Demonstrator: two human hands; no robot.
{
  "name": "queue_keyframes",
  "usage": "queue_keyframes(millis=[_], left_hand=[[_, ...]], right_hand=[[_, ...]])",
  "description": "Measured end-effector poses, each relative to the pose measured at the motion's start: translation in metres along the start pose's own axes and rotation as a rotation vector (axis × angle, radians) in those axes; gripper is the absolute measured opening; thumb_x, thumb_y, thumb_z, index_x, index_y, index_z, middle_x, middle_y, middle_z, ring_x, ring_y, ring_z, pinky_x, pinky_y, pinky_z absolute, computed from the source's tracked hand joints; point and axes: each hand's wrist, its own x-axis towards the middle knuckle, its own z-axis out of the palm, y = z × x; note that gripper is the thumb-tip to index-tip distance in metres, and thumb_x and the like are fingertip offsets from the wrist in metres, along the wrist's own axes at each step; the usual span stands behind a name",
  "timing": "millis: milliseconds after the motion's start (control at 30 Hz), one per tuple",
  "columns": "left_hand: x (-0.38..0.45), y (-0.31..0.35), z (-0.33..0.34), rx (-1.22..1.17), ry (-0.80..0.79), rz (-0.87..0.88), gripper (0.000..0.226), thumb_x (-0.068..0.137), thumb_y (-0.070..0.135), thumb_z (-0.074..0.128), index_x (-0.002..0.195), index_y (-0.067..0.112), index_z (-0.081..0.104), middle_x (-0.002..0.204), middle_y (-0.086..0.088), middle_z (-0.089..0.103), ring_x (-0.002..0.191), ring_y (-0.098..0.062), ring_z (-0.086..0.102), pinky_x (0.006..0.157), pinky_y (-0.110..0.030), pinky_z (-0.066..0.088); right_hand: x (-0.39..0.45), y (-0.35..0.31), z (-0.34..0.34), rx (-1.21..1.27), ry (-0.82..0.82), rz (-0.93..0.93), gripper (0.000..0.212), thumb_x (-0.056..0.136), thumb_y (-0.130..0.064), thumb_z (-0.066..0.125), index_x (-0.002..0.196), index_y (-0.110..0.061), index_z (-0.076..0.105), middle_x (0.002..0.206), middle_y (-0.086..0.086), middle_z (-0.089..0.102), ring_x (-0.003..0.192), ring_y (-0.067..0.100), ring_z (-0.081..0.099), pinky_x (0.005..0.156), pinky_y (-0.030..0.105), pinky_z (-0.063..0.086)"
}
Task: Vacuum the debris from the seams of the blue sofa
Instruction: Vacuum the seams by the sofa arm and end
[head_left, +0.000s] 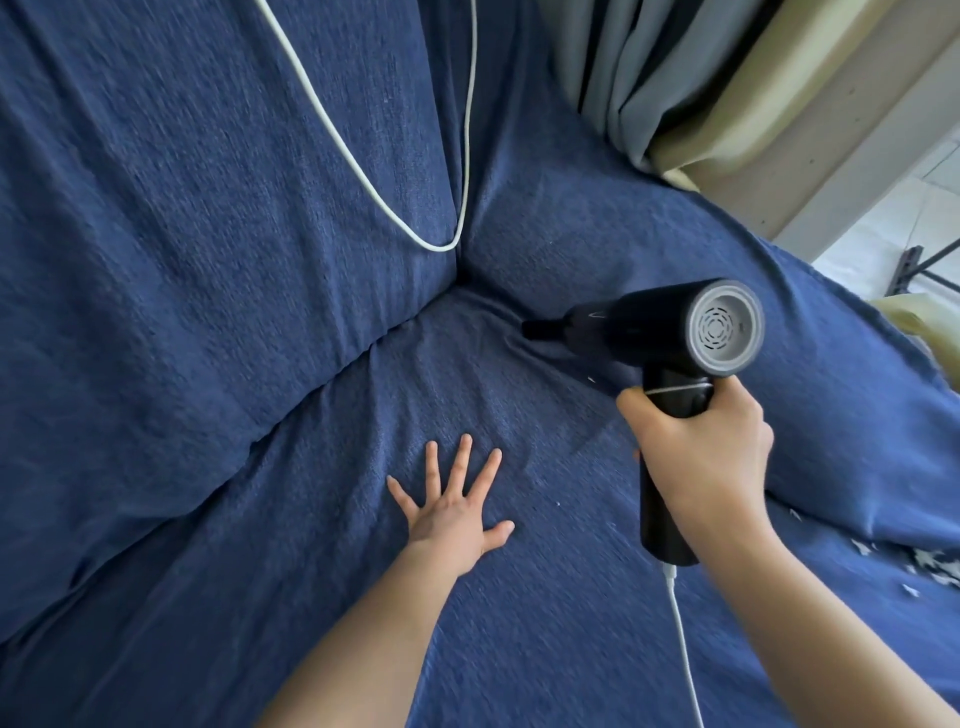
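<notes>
The blue sofa (218, 218) fills the view, its seams meeting at a dark corner (460, 278). My right hand (698, 447) grips the handle of a black handheld vacuum (644, 325) with a grey rear cap. Its narrow nozzle (540, 329) points left along the seam between the seat and the right armrest, just right of the corner. My left hand (457, 501) lies flat on the seat cushion with fingers spread. Small white specks of debris (558, 503) dot the seat near the vacuum.
A white cable (363, 171) loops down the backrest into the corner, and another white cord (685, 649) leaves the vacuum's handle base. Grey curtain (623, 78) hangs behind the armrest. White scraps (924, 566) lie at the right edge.
</notes>
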Motion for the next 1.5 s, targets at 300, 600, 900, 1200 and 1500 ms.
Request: queue_keyframes(millis=[300,600,900,1200,1500], left_hand=[[-0.020,0.004,-0.003,0.046,-0.018,-0.005,0.074,0.094,0.067,0.020,0.147,0.040,-0.025,0.154,0.007,-0.037,0.142,-0.032,-0.031,0.108,-0.073,-0.003],[-0.020,0.003,-0.014,0.073,-0.060,0.008,0.074,0.095,0.065,0.029,0.149,0.042,-0.016,0.158,0.009,-0.027,0.146,-0.031,-0.021,0.109,-0.072,0.011],[-0.021,0.009,-0.012,0.054,-0.032,0.003,0.072,0.098,0.058,0.030,0.151,0.037,-0.014,0.158,0.007,-0.027,0.145,-0.034,-0.022,0.109,-0.072,0.010],[-0.027,0.070,0.001,0.009,0.022,0.181,0.064,0.102,0.042,0.029,0.152,0.036,-0.010,0.158,0.018,-0.023,0.146,-0.028,-0.021,0.111,-0.071,0.006],[-0.023,0.080,0.000,0.060,-0.045,0.125,0.069,0.100,0.050,0.031,0.152,0.036,-0.013,0.157,0.016,-0.025,0.146,-0.032,-0.022,0.108,-0.073,0.008]], right_hand=[[-0.037,0.037,-0.069,-0.027,0.102,0.044,0.022,0.070,-0.031,0.072,0.075,-0.014,0.058,0.069,0.009,0.068,0.077,0.034,0.066,0.066,0.036,0.050],[-0.023,0.054,-0.054,-0.038,0.131,0.126,0.024,0.073,-0.030,0.073,0.084,-0.016,0.057,0.075,0.003,0.065,0.084,0.032,0.059,0.074,0.037,0.045],[-0.032,0.062,-0.077,-0.043,0.131,0.129,0.025,0.073,-0.029,0.074,0.078,-0.015,0.054,0.070,0.002,0.062,0.076,0.026,0.056,0.068,0.035,0.041],[-0.047,0.090,-0.121,-0.065,0.174,0.184,0.021,0.075,-0.023,0.074,0.075,-0.010,0.057,0.064,0.002,0.060,0.065,0.011,0.053,0.057,0.030,0.040],[-0.043,0.099,-0.115,-0.045,0.168,0.182,0.022,0.073,-0.027,0.074,0.076,-0.016,0.055,0.063,-0.004,0.059,0.067,0.010,0.055,0.062,0.035,0.039]])
